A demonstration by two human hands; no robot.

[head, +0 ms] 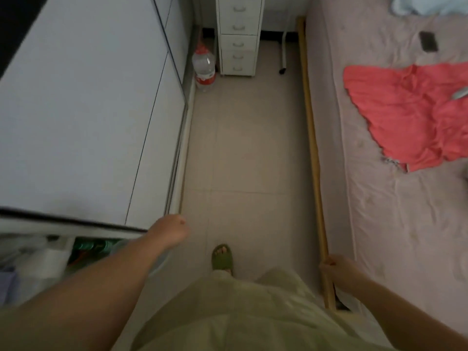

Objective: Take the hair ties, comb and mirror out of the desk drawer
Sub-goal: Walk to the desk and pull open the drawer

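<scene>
Walking seems to be the step in hand: a person is standing in a narrow floor aisle (pixel 248 148) between a white wardrobe (pixel 88 110) on the left of the frame and a bed (pixel 405 211) on the right. The left hand (pixel 171 230) is hanging loosely curled at lower centre-left, its grip holding nothing I can see. The right hand (pixel 336 268), at lower right, is resting against the wooden bed rail (pixel 312 148); whether its grip is closing on the rail I cannot tell. No hair ties, comb or mirror are showing. A white drawer unit (pixel 239 34) at top centre, beside a water bottle (pixel 203 69), is likely the target, so the next move calls for stepping forward and reaching for a drawer handle.
</scene>
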